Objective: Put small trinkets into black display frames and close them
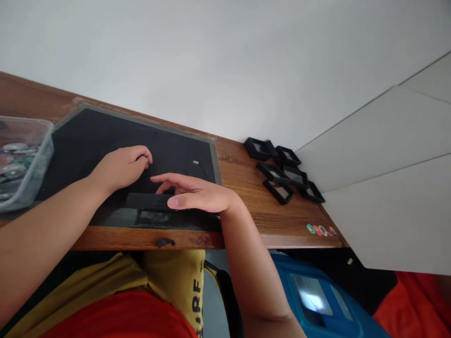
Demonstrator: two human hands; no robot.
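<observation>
My left hand (123, 165) rests over the black mat (105, 131) with its fingers curled in. Anything inside those fingers is hidden, though a small dark patch shows between them. To its right, my right hand (202, 193) is around the right part of a long black frame-like piece (146, 201). Its thumb lies across the near side, and the fingers are behind, the index finger stretched out. The palm hides that end of the piece. A small shiny silvery bit (195, 162) lies on the mat beyond my right hand.
A clear plastic tub (49, 145) of small mixed pieces stands at the left. Several black frames (278, 191) with clear windows lie on the wooden table (239, 173) at the right. Round stickers (317, 230) are near its front corner. A white wall (197, 70) rises behind.
</observation>
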